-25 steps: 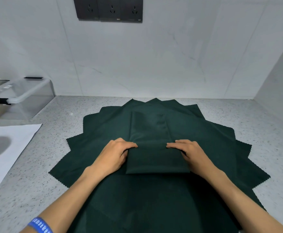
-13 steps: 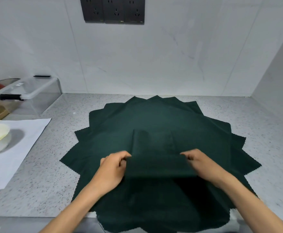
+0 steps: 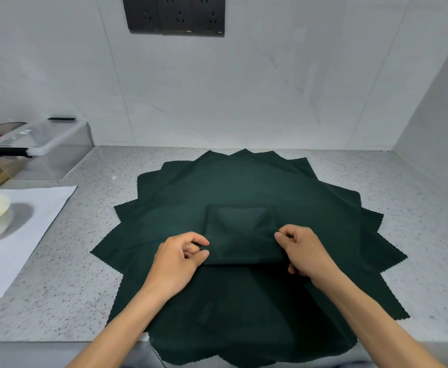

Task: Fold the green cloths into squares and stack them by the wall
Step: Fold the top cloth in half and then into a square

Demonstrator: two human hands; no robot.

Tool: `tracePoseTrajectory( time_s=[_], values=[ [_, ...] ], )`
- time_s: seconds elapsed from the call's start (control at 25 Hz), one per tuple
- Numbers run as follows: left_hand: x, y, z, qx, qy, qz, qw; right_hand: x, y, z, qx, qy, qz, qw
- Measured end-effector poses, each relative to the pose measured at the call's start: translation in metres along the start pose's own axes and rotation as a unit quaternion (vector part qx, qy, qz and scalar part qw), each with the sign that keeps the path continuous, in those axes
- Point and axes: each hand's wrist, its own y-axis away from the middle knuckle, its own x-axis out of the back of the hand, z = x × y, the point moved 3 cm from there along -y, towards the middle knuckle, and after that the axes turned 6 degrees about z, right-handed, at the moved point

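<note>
The left hand and right hand each pinch a side of the folded cloth, which sits atop the fanned pile of green cloths. The pile overhangs the speckled counter's near edge; bare counter lies toward the wall.

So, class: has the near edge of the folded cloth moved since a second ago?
Yes. Both hands have lifted the folded cloth's near edge up off the spread cloths and toward the wall.
</note>
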Motion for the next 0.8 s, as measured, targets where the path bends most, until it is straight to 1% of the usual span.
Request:
tracePoseTrajectory(
  time_s=[0.08,0.28,0.44,0.52,0.56,0.6,0.64,0.68,0.72,0.76,0.8],
  values=[
    [-0.001,-0.002,-0.001,-0.002,-0.006,0.014,1.0,-0.002,-0.002,-0.002,0.009,0.038,0.016,0.999],
    [-0.003,-0.001,-0.002,-0.026,-0.027,0.054,0.998,0.001,-0.004,-0.007,0.017,0.105,0.025,0.994],
    [-0.006,0.002,0.002,-0.037,-0.049,0.086,0.994,-0.005,-0.005,-0.008,0.037,0.148,0.072,0.986],
    [-0.004,0.005,0.004,-0.016,-0.081,0.109,0.991,-0.002,-0.002,-0.009,0.026,0.158,0.078,0.984],
    [-0.002,0.006,0.006,-0.022,-0.115,0.124,0.985,0.0,0.003,-0.01,0.019,0.163,0.081,0.983],
    [0.0,0.009,0.011,-0.063,-0.159,0.146,0.974,0.002,0.009,-0.013,0.024,0.184,0.099,0.978],
    [0.0,0.009,0.019,-0.128,-0.189,0.161,0.96,0.003,0.014,-0.018,0.054,0.224,0.15,0.961],
    [-0.004,0.006,0.031,-0.202,-0.198,0.167,0.944,0.001,0.018,-0.031,0.115,0.257,0.215,0.935],
    [-0.011,-0.002,0.043,-0.257,-0.194,0.147,0.935,-0.007,0.019,-0.047,0.196,0.263,0.257,0.909],
    [-0.024,-0.015,0.051,-0.284,-0.192,0.098,0.934,-0.021,0.017,-0.061,0.274,0.256,0.256,0.891],
    [-0.039,-0.03,0.055,-0.28,-0.202,0.04,0.938,-0.038,0.009,-0.069,0.325,0.252,0.22,0.885]
  ],
)
